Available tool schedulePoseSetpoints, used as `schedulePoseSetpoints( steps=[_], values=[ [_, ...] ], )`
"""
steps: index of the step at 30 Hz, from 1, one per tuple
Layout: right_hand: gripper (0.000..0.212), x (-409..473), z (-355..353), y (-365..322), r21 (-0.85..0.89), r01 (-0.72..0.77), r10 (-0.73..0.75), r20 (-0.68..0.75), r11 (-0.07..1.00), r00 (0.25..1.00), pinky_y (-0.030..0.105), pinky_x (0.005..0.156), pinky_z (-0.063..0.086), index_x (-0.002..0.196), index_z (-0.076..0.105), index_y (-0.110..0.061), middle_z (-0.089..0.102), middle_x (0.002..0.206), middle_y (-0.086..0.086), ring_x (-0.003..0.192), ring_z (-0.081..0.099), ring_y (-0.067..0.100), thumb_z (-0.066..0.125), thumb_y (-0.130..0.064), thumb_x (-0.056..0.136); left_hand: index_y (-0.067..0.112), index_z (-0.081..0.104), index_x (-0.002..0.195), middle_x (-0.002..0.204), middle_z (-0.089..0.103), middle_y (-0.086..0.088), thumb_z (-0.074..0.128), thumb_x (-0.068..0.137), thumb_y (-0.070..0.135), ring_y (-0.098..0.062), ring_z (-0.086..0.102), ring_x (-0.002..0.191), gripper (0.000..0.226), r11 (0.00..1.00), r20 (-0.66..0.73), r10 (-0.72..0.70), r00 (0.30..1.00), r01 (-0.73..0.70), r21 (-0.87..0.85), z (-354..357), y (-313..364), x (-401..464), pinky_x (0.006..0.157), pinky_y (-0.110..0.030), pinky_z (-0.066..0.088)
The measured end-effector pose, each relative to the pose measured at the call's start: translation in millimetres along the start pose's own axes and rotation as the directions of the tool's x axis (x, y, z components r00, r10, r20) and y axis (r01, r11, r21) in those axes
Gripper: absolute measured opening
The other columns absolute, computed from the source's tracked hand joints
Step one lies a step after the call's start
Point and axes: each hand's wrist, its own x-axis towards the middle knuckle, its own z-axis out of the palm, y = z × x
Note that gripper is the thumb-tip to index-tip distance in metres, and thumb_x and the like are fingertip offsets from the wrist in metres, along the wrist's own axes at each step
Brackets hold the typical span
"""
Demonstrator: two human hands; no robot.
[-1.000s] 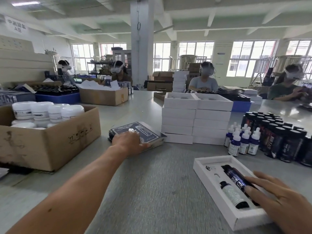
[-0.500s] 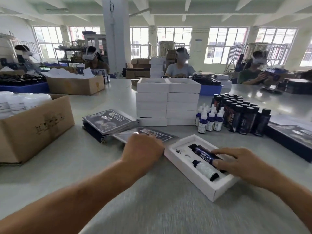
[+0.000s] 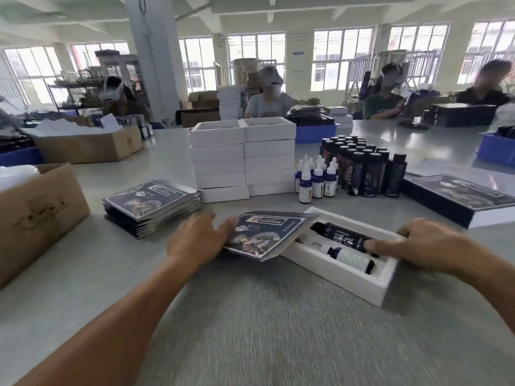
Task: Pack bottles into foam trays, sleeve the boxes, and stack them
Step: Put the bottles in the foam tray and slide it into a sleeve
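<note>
A white foam tray [image 3: 359,282] lies on the table in front of me, holding a tall dark bottle [image 3: 340,234] and a small blue dropper bottle [image 3: 349,257] side by side. My right hand [image 3: 426,246] rests on the tray's right end, fingers on the dark bottle. My left hand [image 3: 195,239] grips the left edge of a flat dark printed sleeve [image 3: 267,235], tilted up with its right edge over the tray's left end.
A stack of flat sleeves [image 3: 153,207] sits at left, two stacks of white boxes [image 3: 242,157] behind, then dropper bottles [image 3: 315,181] and dark bottles [image 3: 362,171]. A sleeved box [image 3: 459,199] lies at right, a cardboard carton [image 3: 36,215] at far left. Other people sit across the table.
My left hand took one sleeve off the stack and brought it right to the tray. The tray now sits closer to the middle of my view, with my right hand still on it.
</note>
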Motion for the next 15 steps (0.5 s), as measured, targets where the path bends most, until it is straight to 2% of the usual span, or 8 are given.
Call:
schedulePoseSetpoints(
  steps=[1,3,5,6,9,11,13,15],
  values=[
    [0.082,1,1,0,0.041,0.009,-0.008,-0.008,0.999,1.000,0.032,0.071,0.050,0.087,0.068,-0.013,0.067,0.088,0.005,0.080,0.064,0.021,0.059,-0.082,0.043,0.022,0.062,0.125,0.131,0.061,-0.009,0.032,0.084,0.082,-0.030,0.056,0.117,0.079,1.000,0.035,-0.023,0.999,0.023,-0.013,4,-5,5,0.096,-0.043,0.046],
    [0.089,3,5,4,0.097,0.047,-0.042,-0.056,0.994,0.998,0.036,0.078,0.054,0.100,0.069,-0.012,0.068,0.096,0.005,0.085,0.063,0.021,0.059,-0.081,0.044,0.019,0.070,0.090,0.101,0.070,-0.007,0.026,0.074,0.091,-0.026,0.064,0.091,0.085,1.000,0.006,0.000,1.000,0.000,-0.019,10,-9,7,0.083,-0.040,0.052],
    [0.102,5,12,6,0.117,0.088,-0.072,-0.131,0.989,0.989,0.040,0.086,0.053,0.118,0.066,-0.010,0.067,0.112,0.009,0.095,0.062,0.024,0.060,-0.083,0.047,0.017,0.070,0.074,0.079,0.069,-0.001,0.028,0.068,0.093,-0.019,0.063,0.074,0.088,0.997,-0.025,0.027,0.999,-0.029,-0.071,13,-7,5,0.074,-0.038,0.054],
    [0.105,7,14,6,0.136,0.101,-0.079,-0.160,0.986,0.984,0.041,0.088,0.053,0.121,0.065,-0.008,0.067,0.115,0.011,0.098,0.062,0.026,0.060,-0.083,0.048,0.017,0.071,0.075,0.077,0.069,0.001,0.035,0.069,0.092,-0.016,0.062,0.072,0.083,0.993,-0.028,0.033,0.999,-0.036,-0.113,14,-6,6,0.074,-0.038,0.054],
    [0.075,16,20,7,0.165,0.096,-0.065,-0.186,0.982,0.980,0.039,0.075,0.053,0.089,0.070,-0.008,0.070,0.091,0.013,0.082,0.065,0.028,0.070,-0.076,0.056,0.023,0.066,0.088,0.085,0.067,0.006,0.053,0.069,0.085,-0.012,0.061,0.078,0.066,0.959,-0.030,0.033,0.999,-0.040,-0.282,14,-1,4,0.070,-0.034,0.050],
    [0.068,22,22,7,0.159,0.046,-0.018,-0.175,0.986,0.984,0.036,0.068,0.051,0.079,0.068,-0.006,0.070,0.084,0.015,0.079,0.066,0.029,0.074,-0.072,0.061,0.025,0.060,0.094,0.089,0.066,0.005,0.063,0.066,0.079,-0.013,0.062,0.081,0.061,0.897,-0.031,0.022,0.999,-0.033,-0.441,11,-1,5,0.071,-0.034,0.050],
    [0.082,26,21,10,0.156,-0.026,0.048,-0.141,0.987,0.989,0.033,0.063,0.043,0.080,0.071,-0.002,0.070,0.083,0.016,0.077,0.064,0.029,0.070,-0.079,0.054,0.022,0.060,0.094,0.087,0.069,0.003,0.071,0.066,0.071,-0.012,0.066,0.076,0.057,0.823,-0.044,-0.006,0.999,-0.020,-0.568,8,-1,5,0.068,-0.031,0.052],
    [0.096,27,19,9,0.155,-0.064,0.080,-0.103,0.986,0.991,0.032,0.062,0.036,0.080,0.072,0.000,0.066,0.076,0.012,0.069,0.058,0.025,0.064,-0.087,0.040,0.020,0.064,0.088,0.077,0.071,0.004,0.075,0.067,0.065,-0.005,0.065,0.060,0.050,0.756,-0.057,-0.071,0.996,0.017,-0.654,6,-5,6,0.050,-0.017,0.046]
  ],
)
